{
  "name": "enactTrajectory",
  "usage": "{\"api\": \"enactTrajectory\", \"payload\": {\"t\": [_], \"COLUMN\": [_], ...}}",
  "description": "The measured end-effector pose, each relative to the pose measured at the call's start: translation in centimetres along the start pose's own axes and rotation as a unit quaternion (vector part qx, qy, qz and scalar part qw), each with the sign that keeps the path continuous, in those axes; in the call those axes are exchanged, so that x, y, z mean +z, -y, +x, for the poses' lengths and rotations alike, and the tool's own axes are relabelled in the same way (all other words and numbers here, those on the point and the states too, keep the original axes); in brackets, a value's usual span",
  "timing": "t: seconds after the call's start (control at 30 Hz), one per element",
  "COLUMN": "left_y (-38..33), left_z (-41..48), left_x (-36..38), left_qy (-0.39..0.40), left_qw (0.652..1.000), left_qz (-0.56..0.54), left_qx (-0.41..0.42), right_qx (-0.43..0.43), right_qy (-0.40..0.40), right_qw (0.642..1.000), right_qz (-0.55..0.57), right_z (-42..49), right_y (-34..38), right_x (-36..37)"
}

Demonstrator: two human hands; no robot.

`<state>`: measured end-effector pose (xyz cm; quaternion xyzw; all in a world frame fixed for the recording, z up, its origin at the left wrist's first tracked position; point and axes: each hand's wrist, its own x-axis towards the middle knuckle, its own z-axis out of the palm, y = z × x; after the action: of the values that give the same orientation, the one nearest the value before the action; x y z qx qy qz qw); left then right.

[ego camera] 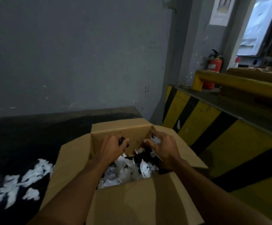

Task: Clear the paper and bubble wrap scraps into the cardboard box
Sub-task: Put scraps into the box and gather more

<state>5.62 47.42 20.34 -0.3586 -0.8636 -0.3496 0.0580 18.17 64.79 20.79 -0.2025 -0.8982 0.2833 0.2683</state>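
The cardboard box (132,200) stands open on the dark floor (34,135), its smooth near flap folded toward the camera. Inside lies a heap of crumpled white paper scraps (125,172) mixed with dark bits. Above the heap, by the box's far wall, the left hand (114,146) curls its fingers (126,140) round a black scrap (122,141). The right hand (163,146) pinches a clear, crinkled piece of bubble wrap (156,140). More loose white scraps (18,184) litter the floor beyond the box's left flap. A yellow-and-black striped barrier (213,135) runs along the right, with a red fire extinguisher (214,65) behind it.
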Motion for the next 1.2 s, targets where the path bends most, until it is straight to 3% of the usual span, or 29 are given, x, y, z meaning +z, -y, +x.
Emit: {"api": "enactTrajectory", "payload": {"t": [0.33,0.53,0.97,1.2], "left_y": [2.6,5.1,7.0,5.7], "left_z": [1.8,4.0,6.0,4.8], "left_x": [2.7,3.0,3.8,2.0], "left_qy": [0.028,0.019,0.091,0.040], "left_qw": [0.994,0.990,0.988,0.992], "left_qz": [0.101,0.135,0.121,0.116], "left_qx": [-0.018,-0.033,-0.041,-0.018], "right_qx": [-0.017,-0.031,-0.020,-0.025], "right_qy": [0.057,0.088,0.118,0.111], "right_qw": [0.997,0.995,0.993,0.993], "right_qz": [0.038,-0.022,-0.007,0.015], "right_z": [4.2,6.3,9.3,7.9], "right_y": [-3.6,-3.9,-4.3,-3.3], "right_x": [4.6,7.2,9.5,8.1]}}
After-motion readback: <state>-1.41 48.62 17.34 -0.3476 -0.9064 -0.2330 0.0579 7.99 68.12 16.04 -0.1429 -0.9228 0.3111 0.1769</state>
